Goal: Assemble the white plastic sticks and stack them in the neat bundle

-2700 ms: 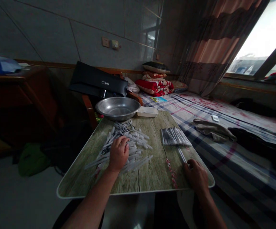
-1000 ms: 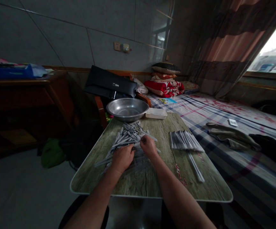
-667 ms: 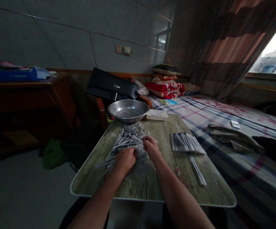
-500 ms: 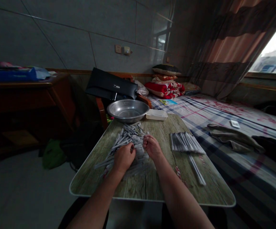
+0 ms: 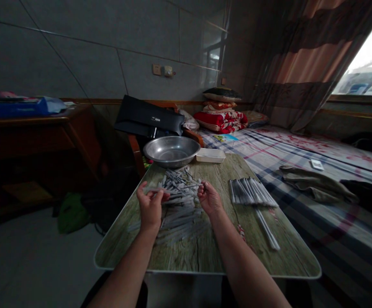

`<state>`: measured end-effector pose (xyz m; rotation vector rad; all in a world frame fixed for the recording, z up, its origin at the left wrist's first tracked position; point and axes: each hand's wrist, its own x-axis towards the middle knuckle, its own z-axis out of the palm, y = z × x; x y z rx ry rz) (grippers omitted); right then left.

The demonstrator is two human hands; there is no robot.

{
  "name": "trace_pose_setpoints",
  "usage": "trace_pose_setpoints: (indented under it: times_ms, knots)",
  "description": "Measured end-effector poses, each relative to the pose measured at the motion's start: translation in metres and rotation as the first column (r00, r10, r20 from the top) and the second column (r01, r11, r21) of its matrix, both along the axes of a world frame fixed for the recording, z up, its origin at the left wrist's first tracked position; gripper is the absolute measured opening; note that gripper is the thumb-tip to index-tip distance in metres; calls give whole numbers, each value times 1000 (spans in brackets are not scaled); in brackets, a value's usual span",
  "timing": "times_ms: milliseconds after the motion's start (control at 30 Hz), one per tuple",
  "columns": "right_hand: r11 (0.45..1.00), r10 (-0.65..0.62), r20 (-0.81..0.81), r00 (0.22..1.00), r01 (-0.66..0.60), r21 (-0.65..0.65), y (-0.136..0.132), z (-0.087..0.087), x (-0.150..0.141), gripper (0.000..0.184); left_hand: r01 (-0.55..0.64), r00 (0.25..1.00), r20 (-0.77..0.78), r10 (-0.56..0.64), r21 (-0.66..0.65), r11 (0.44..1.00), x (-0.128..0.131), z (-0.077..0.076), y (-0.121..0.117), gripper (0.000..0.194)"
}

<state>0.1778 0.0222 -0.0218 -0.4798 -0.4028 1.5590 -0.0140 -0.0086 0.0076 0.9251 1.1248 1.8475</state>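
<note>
My left hand point(image 5: 150, 207) is raised over the left side of the pile, with a translucent pen-like tube point(image 5: 153, 189) pinched between thumb and fingers. A thin dark rod, like a pen refill point(image 5: 190, 186), sticks out leftward from the closed fingertips of my right hand point(image 5: 210, 199). Beneath and between both hands spreads a loose pile of grey-white pen-like tubes point(image 5: 179, 220), with darker slim pieces at its far end. To the right lies a neat row of pen-like sticks point(image 5: 251, 191) with dark far tips, resting across a few longer pale ones point(image 5: 267, 231).
At the table's point(image 5: 186, 261) far edge stand a metal basin point(image 5: 173, 160) and a shallow white tray point(image 5: 210, 156). Behind them, a black case point(image 5: 150, 117) leans on a wooden chair. A bed point(image 5: 256, 149) with folded bedding adjoins the right side; a wooden desk point(image 5: 28, 128) is left.
My left hand has moved left and up from the pile and now shows the tube. My right hand has shifted slightly right, and the dark rod shows clearly in its fingers.
</note>
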Motion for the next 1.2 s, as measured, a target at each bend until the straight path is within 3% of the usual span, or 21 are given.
trace_pose_setpoints:
  times_ms: [333,900,1033,1200]
  knots:
    - [999,-54,78,995,54,6,0,-3,-5,15,-5,974,228,9,-17,1000,0,5,-3,61]
    - [997,-81,120,989,79,18,3,-9,-6,14,-13,983,184,18,-27,1000,-3,7,-4,54]
    - [998,-40,126,991,33,52,0,-8,-9,14,-6,993,121,8,-17,1000,-2,4,-4,53]
    - [980,176,95,980,-183,77,-9,-2,-14,21,17,996,83,-15,-15,1000,1,0,-4,49]
